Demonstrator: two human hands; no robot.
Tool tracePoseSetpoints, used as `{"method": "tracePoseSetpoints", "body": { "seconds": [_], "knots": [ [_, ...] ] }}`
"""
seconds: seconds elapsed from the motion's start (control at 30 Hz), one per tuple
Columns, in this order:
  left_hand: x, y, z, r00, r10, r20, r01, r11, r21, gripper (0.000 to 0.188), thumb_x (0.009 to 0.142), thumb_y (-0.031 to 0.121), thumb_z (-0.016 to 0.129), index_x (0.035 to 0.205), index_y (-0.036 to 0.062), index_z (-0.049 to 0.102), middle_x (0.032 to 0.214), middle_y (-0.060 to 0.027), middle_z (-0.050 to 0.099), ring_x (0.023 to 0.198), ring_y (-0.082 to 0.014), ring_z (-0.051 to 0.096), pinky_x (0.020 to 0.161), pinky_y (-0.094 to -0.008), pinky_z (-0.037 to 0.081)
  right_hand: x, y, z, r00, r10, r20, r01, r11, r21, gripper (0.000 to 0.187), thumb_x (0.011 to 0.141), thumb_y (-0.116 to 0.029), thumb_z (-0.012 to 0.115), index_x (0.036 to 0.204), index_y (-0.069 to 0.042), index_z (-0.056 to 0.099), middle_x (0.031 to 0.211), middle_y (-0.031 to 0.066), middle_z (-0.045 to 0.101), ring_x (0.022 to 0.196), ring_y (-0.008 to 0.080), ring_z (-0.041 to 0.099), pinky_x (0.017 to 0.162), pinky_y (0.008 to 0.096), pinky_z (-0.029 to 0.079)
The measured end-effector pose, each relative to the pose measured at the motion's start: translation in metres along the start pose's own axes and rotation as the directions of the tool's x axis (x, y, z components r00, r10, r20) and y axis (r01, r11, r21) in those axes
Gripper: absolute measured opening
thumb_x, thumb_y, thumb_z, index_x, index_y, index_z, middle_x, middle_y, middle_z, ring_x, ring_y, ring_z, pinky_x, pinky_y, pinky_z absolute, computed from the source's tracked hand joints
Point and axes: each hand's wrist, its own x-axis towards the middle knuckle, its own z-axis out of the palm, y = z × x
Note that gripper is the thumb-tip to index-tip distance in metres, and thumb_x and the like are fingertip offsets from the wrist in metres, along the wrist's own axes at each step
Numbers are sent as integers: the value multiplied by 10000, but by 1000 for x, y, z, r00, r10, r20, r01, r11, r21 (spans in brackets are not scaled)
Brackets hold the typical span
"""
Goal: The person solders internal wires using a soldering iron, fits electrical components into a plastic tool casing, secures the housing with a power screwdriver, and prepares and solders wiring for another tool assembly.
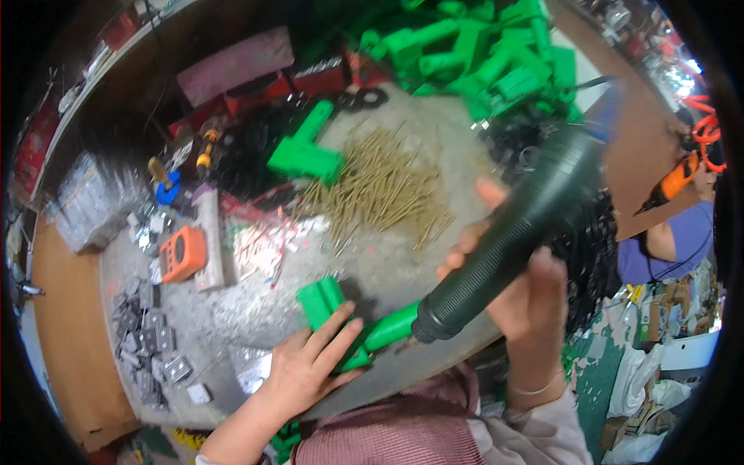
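My left hand (308,363) holds a green plastic gun-shaped housing (394,325) at the near edge of the table, its fingers laid over the body. In my right hand (533,301) is a dark electric screwdriver (500,244) with a ribbed grip, slanting down to the left. The driver's nose is at the right end of the green housing; whether they touch, I cannot tell. Motion blurs the driver's upper end and part of my right hand. Beyond my hands lies a pile of long brass-coloured screws (384,186), with another green housing (308,151) at its far left.
Green housings (473,50) are heaped at the back right. Black parts (593,263) lie at the right, grey blocks (151,341) at the left. An orange device (183,254) sits near a yellow-handled screwdriver (206,151). Another person's sleeve (682,244) and an orange tool (674,184) show at right.
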Motion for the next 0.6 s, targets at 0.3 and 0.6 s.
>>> {"method": "tracePoseSetpoints", "body": {
  "seconds": [0.3, 0.6],
  "knots": [
    [11, -7, 9, 987, 81, -141, -90, 994, -59, 963, 543, 218, 872, 1417, 122, 479, 1418, -127, 543, 617, -191, 549, 576, -305, 524, 27, 17, -7, 983, -155, -97, 160, 986, 51, 832, 945, -414, 554, 1516, 71, 190, 923, 46, 532, 946, 187, 538, 1027, 473, 429],
    [5, -9, 15, 981, 88, -173, -102, 992, -74, 984, 523, 225, 873, 1416, 122, 471, 1394, -135, 565, 607, -182, 539, 548, -291, 512, 17, 46, -10, 952, -76, -298, 184, 917, 353, 494, 910, -526, 510, 1098, -70, 530, 729, 3, 476, 697, 155, 467, 766, 374, 393]
  ]
}}
